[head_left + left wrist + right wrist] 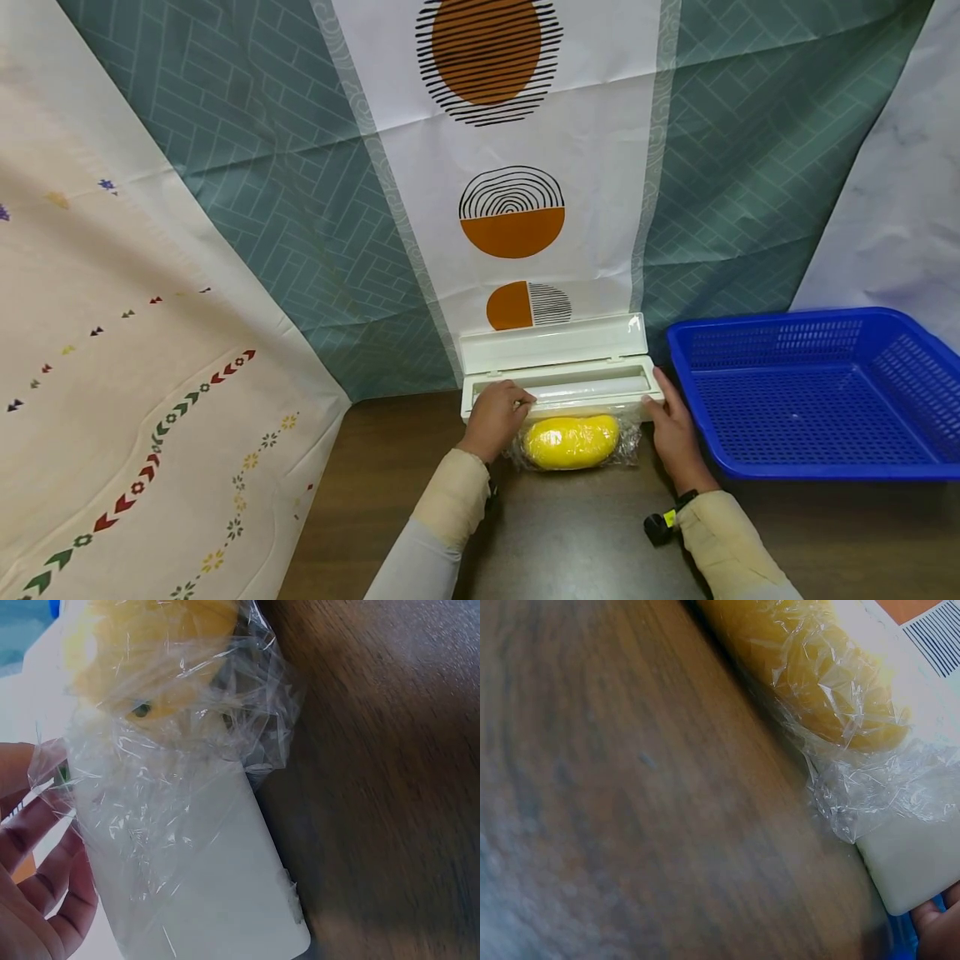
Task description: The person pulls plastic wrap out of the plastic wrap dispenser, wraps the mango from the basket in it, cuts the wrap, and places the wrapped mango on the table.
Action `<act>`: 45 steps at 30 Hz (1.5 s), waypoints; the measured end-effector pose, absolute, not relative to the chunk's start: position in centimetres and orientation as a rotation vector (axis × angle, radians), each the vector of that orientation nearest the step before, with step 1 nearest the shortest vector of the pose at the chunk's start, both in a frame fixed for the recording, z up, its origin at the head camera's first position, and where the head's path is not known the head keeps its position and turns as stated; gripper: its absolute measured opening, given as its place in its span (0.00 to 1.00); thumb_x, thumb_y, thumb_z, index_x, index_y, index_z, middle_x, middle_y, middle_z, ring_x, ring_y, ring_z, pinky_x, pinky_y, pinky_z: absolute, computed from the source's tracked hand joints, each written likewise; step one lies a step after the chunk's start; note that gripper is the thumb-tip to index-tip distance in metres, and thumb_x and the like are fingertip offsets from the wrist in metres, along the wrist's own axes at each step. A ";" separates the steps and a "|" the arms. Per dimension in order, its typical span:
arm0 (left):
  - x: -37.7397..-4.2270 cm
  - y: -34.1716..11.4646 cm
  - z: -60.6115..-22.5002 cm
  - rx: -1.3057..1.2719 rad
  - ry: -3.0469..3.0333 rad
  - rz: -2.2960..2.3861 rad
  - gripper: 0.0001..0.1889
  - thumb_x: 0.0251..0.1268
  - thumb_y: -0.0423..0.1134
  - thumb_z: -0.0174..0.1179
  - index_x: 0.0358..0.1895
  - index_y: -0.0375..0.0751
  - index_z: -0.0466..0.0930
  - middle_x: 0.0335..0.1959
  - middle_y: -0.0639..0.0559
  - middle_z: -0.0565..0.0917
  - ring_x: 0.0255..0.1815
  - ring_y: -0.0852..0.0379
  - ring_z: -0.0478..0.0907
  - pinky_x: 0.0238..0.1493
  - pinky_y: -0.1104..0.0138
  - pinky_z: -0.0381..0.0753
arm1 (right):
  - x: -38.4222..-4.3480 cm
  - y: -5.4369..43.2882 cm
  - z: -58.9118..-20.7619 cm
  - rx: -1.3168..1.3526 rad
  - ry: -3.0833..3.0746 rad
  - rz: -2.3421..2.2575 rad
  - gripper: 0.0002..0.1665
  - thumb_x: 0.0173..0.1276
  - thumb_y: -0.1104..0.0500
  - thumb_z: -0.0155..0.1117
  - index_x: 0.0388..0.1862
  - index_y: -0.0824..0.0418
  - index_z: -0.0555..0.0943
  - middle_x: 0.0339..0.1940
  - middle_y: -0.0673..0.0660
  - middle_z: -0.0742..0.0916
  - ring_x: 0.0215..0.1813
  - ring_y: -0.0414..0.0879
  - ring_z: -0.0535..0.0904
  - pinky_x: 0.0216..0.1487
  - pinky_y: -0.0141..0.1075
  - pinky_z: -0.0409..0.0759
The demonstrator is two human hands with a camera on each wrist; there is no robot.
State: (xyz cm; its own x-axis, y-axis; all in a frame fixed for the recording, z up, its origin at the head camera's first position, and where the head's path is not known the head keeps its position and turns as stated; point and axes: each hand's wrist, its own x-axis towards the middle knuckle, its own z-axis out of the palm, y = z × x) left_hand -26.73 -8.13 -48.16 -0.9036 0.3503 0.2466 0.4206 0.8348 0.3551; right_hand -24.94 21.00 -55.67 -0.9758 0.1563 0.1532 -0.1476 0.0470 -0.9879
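Observation:
A white cling film dispenser lies with its lid raised, and a roll of film sits inside. Just in front of it rests a yellow oblong thing wrapped in crinkled clear film. My left hand reaches over the dispenser's left part; in the left wrist view its fingers are curled and its fingertips pinch loose cling film. My right hand grips the dispenser's right end, thumb at the front and fingers along the side. Only its fingertips show in the right wrist view.
To the right stands a blue perforated plastic basket, close to my right hand. The brown wooden table meets a patterned curtain right behind the dispenser. A cream embroidered cloth hangs at the left.

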 end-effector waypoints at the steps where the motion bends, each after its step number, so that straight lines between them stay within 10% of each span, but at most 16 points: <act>1: -26.7 -8.2 -48.2 -0.601 -2.841 -0.611 0.09 0.72 0.40 0.62 0.48 0.50 0.90 0.43 0.54 0.86 0.47 0.53 0.83 0.55 0.61 0.82 | -24.9 21.0 -55.7 -0.008 -2.102 2.028 0.35 0.83 0.58 0.46 0.84 0.54 0.50 0.84 0.59 0.56 0.83 0.56 0.50 0.63 0.11 0.55; 30: -26.6 -9.5 -48.2 -0.598 -2.798 -0.601 0.08 0.70 0.40 0.64 0.47 0.49 0.91 0.42 0.54 0.87 0.47 0.53 0.83 0.55 0.62 0.82 | -25.1 21.0 -55.8 -0.012 -2.080 2.060 0.36 0.83 0.59 0.46 0.84 0.54 0.50 0.84 0.59 0.56 0.83 0.56 0.50 0.61 0.09 0.55; 45: -26.5 -10.5 -48.7 -0.614 -2.755 -0.569 0.08 0.68 0.39 0.65 0.46 0.50 0.91 0.41 0.55 0.87 0.46 0.54 0.82 0.55 0.62 0.81 | -25.4 21.3 -56.2 -0.045 -2.102 2.049 0.36 0.82 0.59 0.46 0.84 0.51 0.51 0.84 0.58 0.56 0.83 0.54 0.49 0.74 0.24 0.53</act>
